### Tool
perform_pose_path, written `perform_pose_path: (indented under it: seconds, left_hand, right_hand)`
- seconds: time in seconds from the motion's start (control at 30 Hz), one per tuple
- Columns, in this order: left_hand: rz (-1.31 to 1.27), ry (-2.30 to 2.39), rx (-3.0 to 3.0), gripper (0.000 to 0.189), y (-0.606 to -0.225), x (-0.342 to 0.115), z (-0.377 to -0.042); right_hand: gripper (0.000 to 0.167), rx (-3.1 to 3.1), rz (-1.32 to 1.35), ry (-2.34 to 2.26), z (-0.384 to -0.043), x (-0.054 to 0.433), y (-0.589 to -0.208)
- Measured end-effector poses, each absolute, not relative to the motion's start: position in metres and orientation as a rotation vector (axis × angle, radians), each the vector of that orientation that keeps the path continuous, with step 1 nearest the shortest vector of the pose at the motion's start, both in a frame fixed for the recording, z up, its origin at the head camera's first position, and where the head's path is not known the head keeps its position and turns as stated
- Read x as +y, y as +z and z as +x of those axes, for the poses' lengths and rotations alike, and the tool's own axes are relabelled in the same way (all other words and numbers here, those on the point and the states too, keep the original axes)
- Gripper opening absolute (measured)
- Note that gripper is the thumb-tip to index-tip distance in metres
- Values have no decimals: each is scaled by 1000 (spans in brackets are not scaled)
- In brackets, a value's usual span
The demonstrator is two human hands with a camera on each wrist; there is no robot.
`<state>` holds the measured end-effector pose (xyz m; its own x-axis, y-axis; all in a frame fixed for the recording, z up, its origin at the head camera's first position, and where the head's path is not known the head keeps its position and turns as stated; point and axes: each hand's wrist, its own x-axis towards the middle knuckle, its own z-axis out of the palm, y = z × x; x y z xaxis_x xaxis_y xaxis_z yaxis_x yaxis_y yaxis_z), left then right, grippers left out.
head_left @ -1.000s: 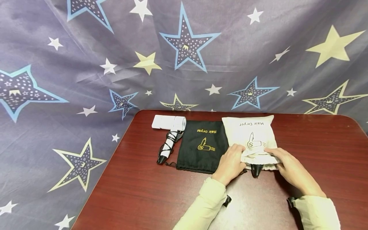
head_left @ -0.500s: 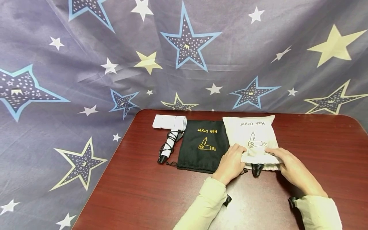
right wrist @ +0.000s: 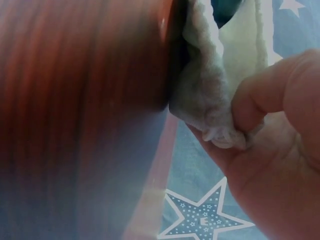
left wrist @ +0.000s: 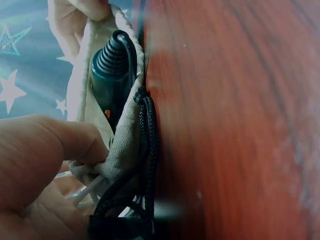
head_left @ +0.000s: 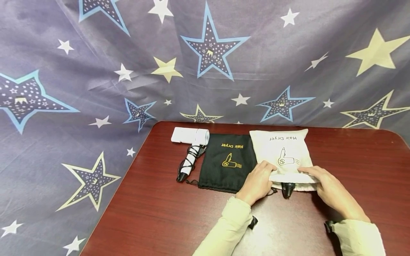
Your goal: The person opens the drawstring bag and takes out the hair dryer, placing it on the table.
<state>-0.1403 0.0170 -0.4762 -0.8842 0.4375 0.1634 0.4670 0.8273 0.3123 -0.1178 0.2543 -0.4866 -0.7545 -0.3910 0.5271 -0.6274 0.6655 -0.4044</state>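
A white cloth drawstring pouch [head_left: 266, 145] printed "Hair Dryer" lies on the table, its mouth toward me. My left hand [head_left: 256, 183] pinches the left edge of the mouth, and the thumb [left wrist: 65, 140] hooks inside the rim in the left wrist view. At the opposite edge, my right hand [head_left: 330, 186] pinches the fabric, its thumb [right wrist: 265, 95] also inside. Between them the mouth gapes. The black ribbed handle end of a hair dryer [left wrist: 112, 60] and its cord show in the opening; the rest of the dryer is hidden in the pouch.
Left of the white pouch lies a flat black pouch [head_left: 221, 176] with gold print, partly behind my left hand. Farther left is a white hair dryer [head_left: 189, 136] with its black cord wound round the handle. A star-patterned curtain [head_left: 205, 92] hangs behind the reddish-brown table [head_left: 153, 213].
The front rim of the white pouch has been smoothed and drawn straighter. My right hand has shifted slightly to the right, stretching the mouth wider. My left hand stays nearly in place.
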Motion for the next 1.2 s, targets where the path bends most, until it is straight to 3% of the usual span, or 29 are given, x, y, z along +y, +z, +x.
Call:
perform_pose_path:
  seconds: [1.2]
  left_hand:
    - [-766,-528,-2956,41,-472,13,-142]
  right_hand:
    - [68,-2539,733,862,-116,267,-487]
